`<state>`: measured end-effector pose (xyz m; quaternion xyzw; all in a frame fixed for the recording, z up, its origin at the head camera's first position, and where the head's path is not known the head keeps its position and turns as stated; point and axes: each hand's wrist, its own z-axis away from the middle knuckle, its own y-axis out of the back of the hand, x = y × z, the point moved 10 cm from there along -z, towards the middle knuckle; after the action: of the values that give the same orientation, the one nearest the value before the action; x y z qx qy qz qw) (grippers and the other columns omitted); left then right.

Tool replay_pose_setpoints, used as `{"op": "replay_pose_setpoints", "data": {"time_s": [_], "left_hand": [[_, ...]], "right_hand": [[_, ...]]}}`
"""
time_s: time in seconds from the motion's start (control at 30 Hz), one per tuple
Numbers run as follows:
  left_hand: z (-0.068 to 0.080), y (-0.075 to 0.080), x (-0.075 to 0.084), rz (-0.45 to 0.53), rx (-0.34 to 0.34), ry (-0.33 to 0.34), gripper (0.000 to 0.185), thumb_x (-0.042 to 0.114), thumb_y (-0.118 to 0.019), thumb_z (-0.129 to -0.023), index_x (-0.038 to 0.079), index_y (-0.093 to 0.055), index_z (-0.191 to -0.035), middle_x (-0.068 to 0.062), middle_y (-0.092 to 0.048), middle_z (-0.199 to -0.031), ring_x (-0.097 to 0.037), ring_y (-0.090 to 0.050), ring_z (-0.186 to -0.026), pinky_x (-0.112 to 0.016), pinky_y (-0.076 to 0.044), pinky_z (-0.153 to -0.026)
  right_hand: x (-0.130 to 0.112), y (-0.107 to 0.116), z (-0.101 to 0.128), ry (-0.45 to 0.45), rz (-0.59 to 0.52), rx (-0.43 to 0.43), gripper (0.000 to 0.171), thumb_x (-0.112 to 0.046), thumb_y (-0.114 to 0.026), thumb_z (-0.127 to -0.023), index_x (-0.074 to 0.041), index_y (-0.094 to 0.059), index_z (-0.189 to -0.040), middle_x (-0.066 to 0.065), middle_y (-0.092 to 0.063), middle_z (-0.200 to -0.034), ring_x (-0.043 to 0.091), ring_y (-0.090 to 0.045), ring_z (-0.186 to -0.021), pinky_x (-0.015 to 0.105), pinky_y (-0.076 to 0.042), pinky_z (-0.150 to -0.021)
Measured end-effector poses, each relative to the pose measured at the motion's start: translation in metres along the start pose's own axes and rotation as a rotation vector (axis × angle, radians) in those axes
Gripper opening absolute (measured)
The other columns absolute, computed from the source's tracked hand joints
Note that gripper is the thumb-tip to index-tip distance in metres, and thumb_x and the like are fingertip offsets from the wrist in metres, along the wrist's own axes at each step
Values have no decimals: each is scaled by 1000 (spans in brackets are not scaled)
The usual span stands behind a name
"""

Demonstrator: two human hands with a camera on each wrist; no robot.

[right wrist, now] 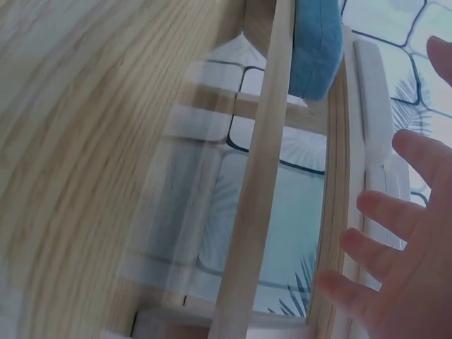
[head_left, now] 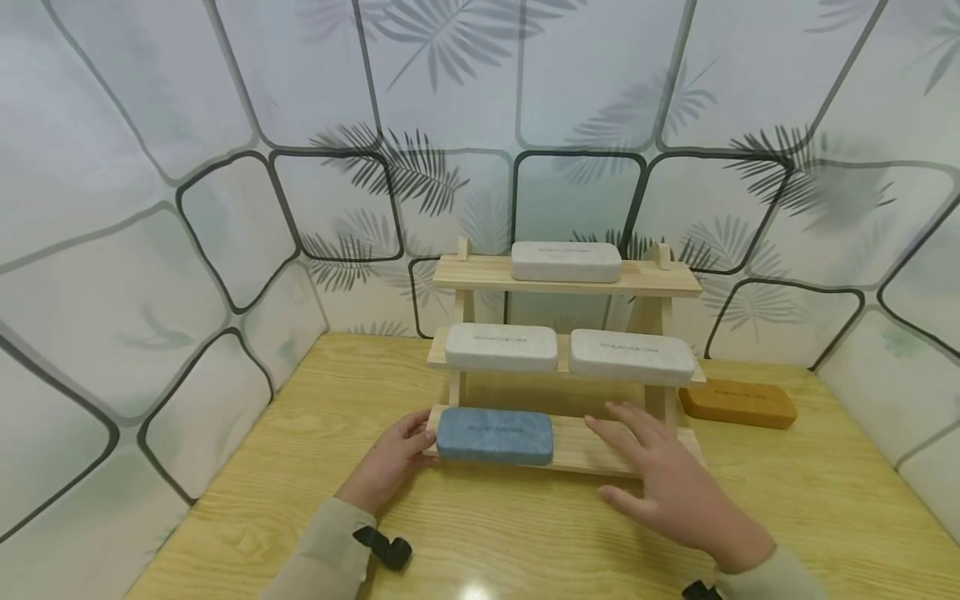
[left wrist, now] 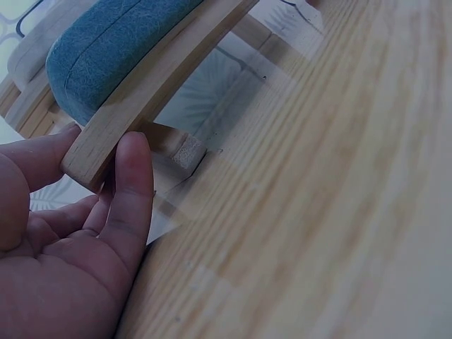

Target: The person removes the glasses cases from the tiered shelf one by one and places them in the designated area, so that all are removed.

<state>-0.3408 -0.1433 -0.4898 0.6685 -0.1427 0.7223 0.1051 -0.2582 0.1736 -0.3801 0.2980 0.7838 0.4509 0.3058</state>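
Note:
A three-tier wooden display rack [head_left: 585,450] stands on the table. At the left end of its lowest shelf, a blue glasses case [head_left: 495,436] lies flat. My left hand [head_left: 395,457] pinches that end of the shelf; in the left wrist view the thumb and fingers [left wrist: 133,166] lie on either side of the board, just by the case. My right hand [head_left: 667,483] hovers over the right part of the same shelf, fingers spread, holding nothing. Two white cases, a left one [head_left: 501,347] and a right one [head_left: 632,356], sit on the middle shelf. Another white case [head_left: 566,262] rests on the top shelf.
An orange-brown case [head_left: 738,403] lies on the table behind and right of the rack. Patterned panels [head_left: 465,200] with leaf prints enclose the wooden table [head_left: 300,467] at the back and both sides.

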Motion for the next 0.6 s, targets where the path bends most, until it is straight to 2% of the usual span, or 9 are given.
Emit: {"op": "replay_pose_setpoints", "data": {"time_s": [0.2, 0.6], "left_hand": [[1, 0, 0, 4, 1, -1, 59, 24, -53, -108, 1, -29, -157, -20, -52, -140, -25, -59, -118, -39, -54, -95], [1, 0, 0, 13, 14, 7, 58, 22, -53, -108, 2, -30, -157, -19, -53, -139, -25, -59, -118, -39, -55, -94]], "right_hand": [[-8, -15, -10, 29, -13, -23, 81, -46, -77, -88, -24, -40, -157, 11, -35, -159, 43, -35, -141, 70, -37, -103], [-29, -42, -31, 60, -22, -81, 84, -49, -77, -87, -24, -40, -158, 15, -34, -160, 41, -34, -143, 63, -35, -110]]}}
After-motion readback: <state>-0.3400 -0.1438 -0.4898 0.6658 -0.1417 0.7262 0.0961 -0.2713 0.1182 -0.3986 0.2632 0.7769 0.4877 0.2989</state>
